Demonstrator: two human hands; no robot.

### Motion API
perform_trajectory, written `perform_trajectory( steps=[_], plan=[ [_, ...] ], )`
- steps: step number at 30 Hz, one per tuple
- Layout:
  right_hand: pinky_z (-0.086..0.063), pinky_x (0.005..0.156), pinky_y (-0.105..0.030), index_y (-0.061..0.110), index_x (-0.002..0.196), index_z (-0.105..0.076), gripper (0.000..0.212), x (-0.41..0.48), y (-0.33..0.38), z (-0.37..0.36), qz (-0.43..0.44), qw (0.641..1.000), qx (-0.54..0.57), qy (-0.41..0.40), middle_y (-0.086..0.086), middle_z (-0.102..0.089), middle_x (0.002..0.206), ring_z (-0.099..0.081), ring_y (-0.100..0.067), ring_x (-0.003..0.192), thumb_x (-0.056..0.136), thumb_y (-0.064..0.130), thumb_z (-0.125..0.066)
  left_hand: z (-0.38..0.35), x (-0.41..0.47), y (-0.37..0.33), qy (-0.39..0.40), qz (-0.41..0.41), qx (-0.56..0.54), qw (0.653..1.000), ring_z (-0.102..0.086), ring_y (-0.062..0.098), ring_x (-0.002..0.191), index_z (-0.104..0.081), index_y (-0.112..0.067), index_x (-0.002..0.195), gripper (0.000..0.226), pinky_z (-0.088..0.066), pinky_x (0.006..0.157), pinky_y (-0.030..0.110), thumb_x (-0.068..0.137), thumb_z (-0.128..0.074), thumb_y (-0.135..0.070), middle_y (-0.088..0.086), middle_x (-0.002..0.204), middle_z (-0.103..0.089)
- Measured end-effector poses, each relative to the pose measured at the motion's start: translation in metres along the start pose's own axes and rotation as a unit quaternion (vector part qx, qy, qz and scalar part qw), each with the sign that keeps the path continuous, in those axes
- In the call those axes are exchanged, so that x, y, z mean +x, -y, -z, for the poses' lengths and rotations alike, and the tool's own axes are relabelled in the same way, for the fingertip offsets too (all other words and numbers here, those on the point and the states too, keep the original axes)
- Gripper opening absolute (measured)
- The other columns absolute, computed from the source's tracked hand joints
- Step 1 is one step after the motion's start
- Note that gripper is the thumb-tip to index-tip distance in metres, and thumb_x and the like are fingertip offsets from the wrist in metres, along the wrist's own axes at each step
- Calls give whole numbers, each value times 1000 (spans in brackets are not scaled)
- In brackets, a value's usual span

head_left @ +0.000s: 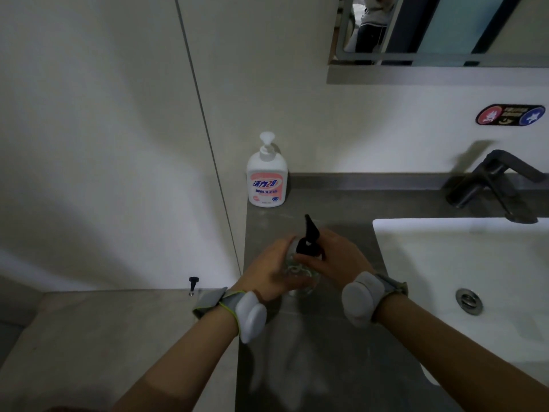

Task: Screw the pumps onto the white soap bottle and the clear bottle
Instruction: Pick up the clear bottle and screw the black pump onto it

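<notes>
A clear bottle (298,270) stands on the grey counter (326,337), wrapped from the left by my left hand (269,270). A black pump (310,240) sits on its neck, nozzle pointing away from me. My right hand (335,257) pinches the pump's collar from the right. Much of the clear bottle is hidden by both hands. The white soap bottle (266,181), with a pink label and a white pump (266,145) on top, stands upright at the counter's back left corner against the wall, apart from my hands.
A white sink basin (463,263) with a metal drain (468,300) lies to the right. A dark faucet (490,182) stands behind it. The counter's left edge drops to the floor, where a door stopper (193,285) stands. A mirror (439,28) hangs above.
</notes>
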State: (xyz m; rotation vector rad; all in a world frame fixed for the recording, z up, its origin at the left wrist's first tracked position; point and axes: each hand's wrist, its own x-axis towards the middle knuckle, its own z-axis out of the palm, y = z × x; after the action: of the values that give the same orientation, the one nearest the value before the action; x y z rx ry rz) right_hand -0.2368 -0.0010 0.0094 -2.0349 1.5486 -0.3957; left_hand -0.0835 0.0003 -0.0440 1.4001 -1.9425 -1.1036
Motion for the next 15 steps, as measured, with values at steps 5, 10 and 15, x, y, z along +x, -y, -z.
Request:
perform_trajectory(
  steps=[5, 10, 15],
  plan=[
    [-47, 83, -33, 17, 109, -50, 43, 1, 3, 2, -16, 1000, 1, -3, -9, -63, 112, -59, -24, 98, 78, 45, -59, -5, 2, 7, 1, 18, 25, 1000, -47, 20, 116, -35, -24, 130, 71, -34, 96, 29, 71, -71, -40, 5, 130, -49],
    [-44, 91, -38, 21, 122, -39, 56, -2, 1, 6, -2, 999, 15, 37, -6, -51, 124, -52, -22, 107, 76, 47, -59, -3, 1, 4, -9, 4, 9, 1000, -46, 17, 110, -40, -21, 125, 63, -32, 94, 28, 72, -71, -33, 10, 125, -51],
    [-40, 73, -26, 20, 111, -48, 43, -3, -4, 9, 12, 1000, -21, -2, -4, -56, 111, -51, -12, 85, 77, 43, -61, 0, 1, -1, 15, 13, 2, 1000, -46, 16, 114, -37, -29, 125, 66, -36, 94, 27, 70, -72, -40, 1, 129, -49]
  ],
)
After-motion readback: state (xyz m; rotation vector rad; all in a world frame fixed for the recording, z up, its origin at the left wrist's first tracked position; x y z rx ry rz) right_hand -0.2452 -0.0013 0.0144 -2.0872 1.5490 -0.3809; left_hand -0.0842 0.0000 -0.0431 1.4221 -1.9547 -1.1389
